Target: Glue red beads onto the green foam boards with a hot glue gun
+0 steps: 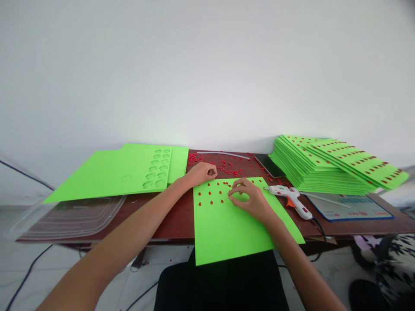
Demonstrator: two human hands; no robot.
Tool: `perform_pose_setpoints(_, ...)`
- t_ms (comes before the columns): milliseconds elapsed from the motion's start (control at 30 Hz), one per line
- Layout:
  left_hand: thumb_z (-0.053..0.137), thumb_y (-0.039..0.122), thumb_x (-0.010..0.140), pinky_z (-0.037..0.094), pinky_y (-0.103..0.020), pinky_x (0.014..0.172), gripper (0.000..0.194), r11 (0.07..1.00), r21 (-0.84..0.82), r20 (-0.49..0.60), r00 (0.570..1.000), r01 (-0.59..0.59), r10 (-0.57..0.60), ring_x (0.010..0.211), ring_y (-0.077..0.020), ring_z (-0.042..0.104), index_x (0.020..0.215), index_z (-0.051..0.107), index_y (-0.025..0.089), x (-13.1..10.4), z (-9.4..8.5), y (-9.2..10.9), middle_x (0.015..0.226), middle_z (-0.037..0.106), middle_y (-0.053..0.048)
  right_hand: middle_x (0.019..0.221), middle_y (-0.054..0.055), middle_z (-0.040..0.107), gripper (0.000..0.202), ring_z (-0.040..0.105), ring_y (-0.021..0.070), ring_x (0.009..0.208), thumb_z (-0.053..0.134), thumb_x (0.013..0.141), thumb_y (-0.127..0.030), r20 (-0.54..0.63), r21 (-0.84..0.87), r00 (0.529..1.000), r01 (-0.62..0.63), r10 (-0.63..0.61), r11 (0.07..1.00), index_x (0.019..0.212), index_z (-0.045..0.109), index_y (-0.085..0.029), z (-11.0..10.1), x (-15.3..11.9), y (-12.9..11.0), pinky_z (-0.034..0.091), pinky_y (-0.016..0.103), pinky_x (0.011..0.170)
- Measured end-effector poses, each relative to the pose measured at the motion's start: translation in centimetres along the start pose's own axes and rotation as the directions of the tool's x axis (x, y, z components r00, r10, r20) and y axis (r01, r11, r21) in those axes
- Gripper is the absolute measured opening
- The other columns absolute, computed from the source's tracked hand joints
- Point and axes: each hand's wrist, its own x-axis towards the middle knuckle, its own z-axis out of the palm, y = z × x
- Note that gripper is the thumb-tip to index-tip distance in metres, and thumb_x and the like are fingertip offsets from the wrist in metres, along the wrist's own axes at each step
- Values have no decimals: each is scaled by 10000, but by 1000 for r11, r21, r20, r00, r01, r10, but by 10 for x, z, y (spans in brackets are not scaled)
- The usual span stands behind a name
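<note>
A bright green foam sheet (227,233) lies in front of me, overhanging the table's front edge above my lap. Several small red pieces (211,202) stand in rows on its upper part. My right hand (248,198) is over the sheet, with thumb and forefinger pinched on a small red piece at the row positions. At the sheet's top left corner my left hand (202,173) rests with curled fingers; whether anything is inside them is hidden. Loose red pieces (231,164) are scattered on the table just beyond both hands.
A white glue gun (288,194) with an orange trigger lies right of the sheet. A phone (269,166) and a tall stack of dotted green sheets (311,172) are behind it. Large green sheets (106,172) lie left, over a clear plastic lid (65,218). A glue stick (223,153) is near the wall.
</note>
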Motion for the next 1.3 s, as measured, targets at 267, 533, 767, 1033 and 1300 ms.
perform_pose_setpoints(267,651,267,847,385,-220,607,123,1000,9,-5,1000,1,-1,643,-125,619,838,736,180,1,2,-4,747,720,-6,965,42,677,113,586,136,681,695,902,-321,-16,15,992,-122,122,992,950,756,-240,-25,-3,19,483,297,634)
perform_pose_setpoints(533,636,269,846,389,-225,613,137,1000,-12,2,1000,24,-24,644,-128,609,839,736,176,0,0,-1,746,713,-8,1021,52,674,120,629,174,801,676,927,-318,132,59,985,-121,113,991,975,767,-255,-19,-18,10,528,320,708)
perform_pose_setpoints(767,636,264,844,402,-227,631,139,1000,7,4,1000,16,-17,654,-132,624,855,751,187,1,2,-4,739,710,0,1014,43,666,111,617,155,754,678,937,-307,156,22,984,-94,89,995,976,768,-254,-14,-18,7,509,311,707)
perform_pose_setpoints(1033,642,275,847,398,-230,627,139,1000,6,2,1000,13,-13,642,-133,622,853,749,186,1,1,-3,727,711,-1,935,37,711,137,636,176,808,698,917,-354,210,77,964,-180,161,981,950,767,-240,-17,-14,13,490,300,705)
perform_pose_setpoints(1300,638,271,852,392,-222,618,137,1000,-7,1,1000,23,-23,656,-132,617,848,738,177,-1,-1,2,746,710,-8,860,33,691,162,552,147,657,647,926,-343,76,37,980,-186,183,982,951,759,-229,-15,-12,19,431,283,584)
